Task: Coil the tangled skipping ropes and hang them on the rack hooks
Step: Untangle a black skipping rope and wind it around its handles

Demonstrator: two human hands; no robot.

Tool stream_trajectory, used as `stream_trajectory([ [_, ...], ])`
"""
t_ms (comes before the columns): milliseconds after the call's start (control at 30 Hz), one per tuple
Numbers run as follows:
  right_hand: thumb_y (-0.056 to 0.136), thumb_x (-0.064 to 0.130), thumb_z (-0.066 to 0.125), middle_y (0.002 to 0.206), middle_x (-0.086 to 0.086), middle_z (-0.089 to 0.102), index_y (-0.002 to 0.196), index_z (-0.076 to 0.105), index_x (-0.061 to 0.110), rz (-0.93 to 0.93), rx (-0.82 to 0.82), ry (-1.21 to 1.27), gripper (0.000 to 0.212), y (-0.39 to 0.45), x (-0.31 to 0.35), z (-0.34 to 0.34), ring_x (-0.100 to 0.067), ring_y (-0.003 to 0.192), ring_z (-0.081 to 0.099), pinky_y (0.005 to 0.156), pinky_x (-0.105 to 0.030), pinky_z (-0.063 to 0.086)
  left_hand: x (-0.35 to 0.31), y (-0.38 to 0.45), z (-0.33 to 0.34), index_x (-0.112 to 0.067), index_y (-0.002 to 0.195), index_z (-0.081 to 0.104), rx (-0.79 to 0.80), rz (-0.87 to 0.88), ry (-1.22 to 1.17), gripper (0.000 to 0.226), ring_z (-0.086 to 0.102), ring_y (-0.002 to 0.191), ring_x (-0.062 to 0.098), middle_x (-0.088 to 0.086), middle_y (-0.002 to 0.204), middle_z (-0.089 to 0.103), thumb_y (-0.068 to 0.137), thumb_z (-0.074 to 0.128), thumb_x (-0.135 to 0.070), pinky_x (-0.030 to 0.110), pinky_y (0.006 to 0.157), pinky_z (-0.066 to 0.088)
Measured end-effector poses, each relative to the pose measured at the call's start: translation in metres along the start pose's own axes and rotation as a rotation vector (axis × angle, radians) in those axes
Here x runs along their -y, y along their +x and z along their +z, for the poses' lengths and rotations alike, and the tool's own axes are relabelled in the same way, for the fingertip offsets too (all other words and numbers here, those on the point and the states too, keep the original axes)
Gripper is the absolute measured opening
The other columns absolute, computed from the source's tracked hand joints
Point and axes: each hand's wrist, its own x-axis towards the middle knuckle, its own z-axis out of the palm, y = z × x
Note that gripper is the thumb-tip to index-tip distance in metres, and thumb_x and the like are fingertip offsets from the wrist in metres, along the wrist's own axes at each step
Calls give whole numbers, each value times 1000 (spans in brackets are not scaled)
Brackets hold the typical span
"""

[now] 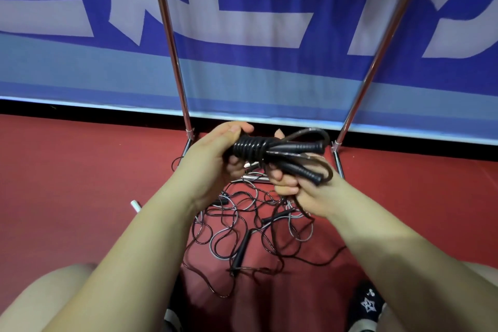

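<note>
Knees and shoe: bare knees fill the bottom left and bottom right corners of the head view; a dark shoe (367,304) with a white star print stands on the floor by the right knee.
Forearms: both reach forward from the lower corners and meet above the middle of the floor.
Left hand (215,159): curled round the wound end of the coiled rope (253,147), thumb on top, fingers beneath.
Right hand (299,186): close beside the left, fingers pinched round cord under the bundle; its index fingertip shows behind the coil.
Coiled rope: black, held in the air between the two hands, several tight turns wrapped round its middle, lying roughly level.
Handles (304,148): two black ribbed grips stick out to the right of the wrap, one level, one angled down over the right hand; a loop of cord arcs round past them.
Tangled ropes (242,226): black and grey cords with black handles in a loose heap on the floor, below the hands, between the knees and the rack base.
Rack (172,62): two chrome uprights rise from feet near the far edge of the floor, leaning apart toward the top; the hooks are out of view.
Floor (80,183): red, smooth.
Banner (256,21): blue with large pale lettering, along the far edge behind the rack.
</note>
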Motion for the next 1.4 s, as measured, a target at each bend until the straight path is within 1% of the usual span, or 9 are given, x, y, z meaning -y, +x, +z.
stream_trajectory([
  [167, 98, -1, 28, 62, -3, 46, 84, 51, 9, -118, -183, 228, 29, 6, -10, 12, -3, 35, 29, 31, -13, 23, 9, 6, 7, -14, 90, 55, -149, -104, -212, 20, 27, 38, 5, -4, 45, 32, 100, 37, -16, 15, 39, 26],
  [333, 88, 11, 44, 72, -10, 46, 80, 51, 8, -333, -321, -171, 12, 6, -27, 19, -9, 50, 34, 48, -22, 26, 14, 10, 8, -14, 87, 57, -302, -138, -244, 23, 26, 35, 4, -6, 41, 33, 100, 39, -18, 14, 36, 26],
  [433, 76, 49, 63, 77, -5, 45, 93, 55, 11, -283, -310, -268, 42, 8, -29, 19, -8, 53, 35, 52, -23, 28, 18, 11, 10, -15, 89, 60, -391, -29, -62, 21, 33, 44, 7, -6, 49, 41, 99, 40, -15, 19, 43, 29],
  [533, 67, 69, 50, 66, 1, 41, 89, 58, 14, -200, -313, -277, 60, 8, -22, 19, -8, 50, 32, 51, -23, 26, 23, 5, 13, -28, 90, 56, -416, 181, 365, 22, 44, 60, 7, -7, 72, 51, 101, 38, -21, 25, 56, 36],
  [667, 79, 66, 42, 62, 0, 39, 94, 58, 13, -128, -301, -189, 57, 9, -17, 20, -8, 45, 30, 45, -21, 26, 23, -7, 18, -36, 90, 46, -359, 404, 656, 21, 50, 71, -7, -14, 81, 54, 101, 37, -20, 7, 63, 37],
  [867, 97, 49, 38, 54, 2, 37, 90, 52, 11, -73, -284, -47, 41, 4, -7, 16, -3, 36, 25, 35, -14, 19, 30, -6, 14, -35, 101, 43, -251, 626, 942, 11, 50, 86, 0, -23, 95, 52, 94, 40, -27, 6, 74, 35],
  [1067, 96, 44, 44, 50, 6, 34, 74, 49, 14, -220, -346, -321, 38, -1, 5, 11, -3, 37, 26, 36, -15, 21, 15, -1, 10, -28, 101, 54, -96, 207, 505, 9, 50, 58, 5, -7, 79, 56, 97, 52, -21, 20, 58, 43],
  [1167, 94, 45, 46, 51, 5, 34, 62, 48, 18, -305, -329, -513, 42, -6, 10, 9, -5, 42, 26, 43, -18, 21, 7, 1, 10, -13, 118, 53, 121, -114, 164, 39, 48, 48, 11, 3, 63, 52, 86, 52, -35, 22, 48, 43],
  [1400, 99, 37, 36, 63, 4, 40, 72, 49, 17, -288, -172, -638, 36, -15, 18, 6, -3, 47, 31, 49, -18, 26, 4, -3, 10, -22, 115, 57, 235, -36, 197, 25, 40, 47, 8, -2, 61, 59, 95, 43, -22, 18, 49, 33],
])
